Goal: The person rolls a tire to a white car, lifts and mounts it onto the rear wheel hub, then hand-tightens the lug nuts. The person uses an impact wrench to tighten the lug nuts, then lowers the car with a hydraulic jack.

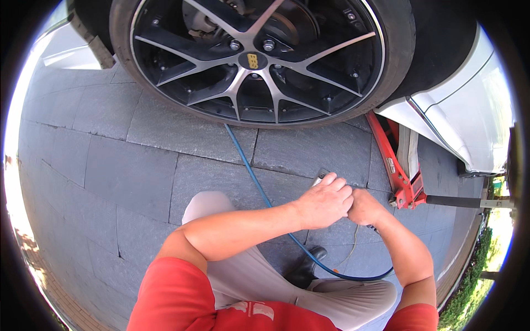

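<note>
Rough grey stone paving (138,171) under a glossy multi-spoke alloy wheel (259,58). The left hand (324,203) curls over a small grey metal tool (320,177) — the right hand (364,207) is fisted beside it, touching. A blue hose (251,171) snakes below; red floor jack (395,171) at right.

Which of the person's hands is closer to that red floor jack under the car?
The right hand. It sits just left of the red floor jack, near its handle joint. The left hand is pressed against the right hand's far side, further from the jack.

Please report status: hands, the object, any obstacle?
Left hand and right hand together, gripping small grey metal tool. Thin blue hose runs underneath toward black alloy wheel. Red floor jack right.
</note>
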Demonstrator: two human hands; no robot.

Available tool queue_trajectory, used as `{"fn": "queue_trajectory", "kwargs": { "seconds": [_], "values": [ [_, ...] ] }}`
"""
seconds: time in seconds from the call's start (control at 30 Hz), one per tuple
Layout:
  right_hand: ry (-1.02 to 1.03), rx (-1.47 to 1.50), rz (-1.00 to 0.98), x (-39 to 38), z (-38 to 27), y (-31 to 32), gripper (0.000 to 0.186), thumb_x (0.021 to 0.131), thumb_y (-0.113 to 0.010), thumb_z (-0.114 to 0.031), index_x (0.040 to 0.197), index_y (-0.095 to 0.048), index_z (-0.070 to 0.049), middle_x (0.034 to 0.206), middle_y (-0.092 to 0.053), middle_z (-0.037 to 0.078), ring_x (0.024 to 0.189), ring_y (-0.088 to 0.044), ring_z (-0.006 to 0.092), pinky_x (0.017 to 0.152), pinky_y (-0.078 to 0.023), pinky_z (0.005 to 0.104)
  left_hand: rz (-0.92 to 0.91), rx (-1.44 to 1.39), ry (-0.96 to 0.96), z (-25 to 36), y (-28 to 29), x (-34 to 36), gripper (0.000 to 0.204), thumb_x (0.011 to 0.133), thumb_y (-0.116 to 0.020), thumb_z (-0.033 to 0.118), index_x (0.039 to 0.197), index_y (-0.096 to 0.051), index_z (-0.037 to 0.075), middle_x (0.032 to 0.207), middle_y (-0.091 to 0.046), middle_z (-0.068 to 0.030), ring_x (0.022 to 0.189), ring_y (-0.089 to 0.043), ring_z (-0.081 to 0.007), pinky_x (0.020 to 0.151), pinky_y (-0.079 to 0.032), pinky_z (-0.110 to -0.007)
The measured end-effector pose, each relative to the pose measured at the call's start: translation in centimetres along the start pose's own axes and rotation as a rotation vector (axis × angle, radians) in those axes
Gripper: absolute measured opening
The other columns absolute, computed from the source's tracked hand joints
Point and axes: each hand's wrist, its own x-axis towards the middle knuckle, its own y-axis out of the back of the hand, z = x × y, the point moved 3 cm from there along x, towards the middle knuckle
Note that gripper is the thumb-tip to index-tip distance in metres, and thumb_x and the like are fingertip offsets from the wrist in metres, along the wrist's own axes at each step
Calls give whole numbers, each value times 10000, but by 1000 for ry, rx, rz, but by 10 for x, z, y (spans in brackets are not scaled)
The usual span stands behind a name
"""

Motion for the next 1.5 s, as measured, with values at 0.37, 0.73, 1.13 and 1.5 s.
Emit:
{"fn": "queue_trajectory", "kwargs": {
  "seconds": [0.37, 0.73, 1.13, 1.5],
  "values": [
    [434, 117, 153, 22, -84, 19, 305, 747, -721, -81, 1039, -665, -14, 1117, -666, 211, 1035, -643, 400, 855, -526, 478, 448, 390, 347, 21, 115, -22, 619, 702, -757, 187, 1265, -582, 0, 1272, -567, -174, 1133, -567, -328, 960, -399, -454],
    [842, 209, 510, -3, -84, 16, 764, 676, -703, 18, 1394, -442, -4, 1311, -554, 221, 1118, -606, 424, 933, -520, 463, 1083, -1699, 736, -56, 103, -66, 555, 1060, -333, 491, 1245, -518, 1, 910, -670, -188, 807, -700, -345, 788, -584, -533],
    [251, 79, 738, 74, -133, -24, 610, 713, -643, 38, 1304, -534, -67, 981, -616, 186, 902, -623, 417, 820, -506, 466, 609, -1733, 985, -171, 112, -74, 498, 1055, -393, 477, 1154, -515, 4, 799, -640, -150, 757, -694, -331, 696, -596, -487],
    [108, 97, 756, 100, -179, -5, 598, 745, -570, 74, 1322, -528, -76, 984, -617, 206, 899, -627, 434, 785, -513, 489, 472, -1839, 1026, -228, 128, -75, 465, 1064, -398, 442, 1110, -518, -5, 756, -639, -147, 699, -699, -325, 651, -599, -457]
  ]
}}
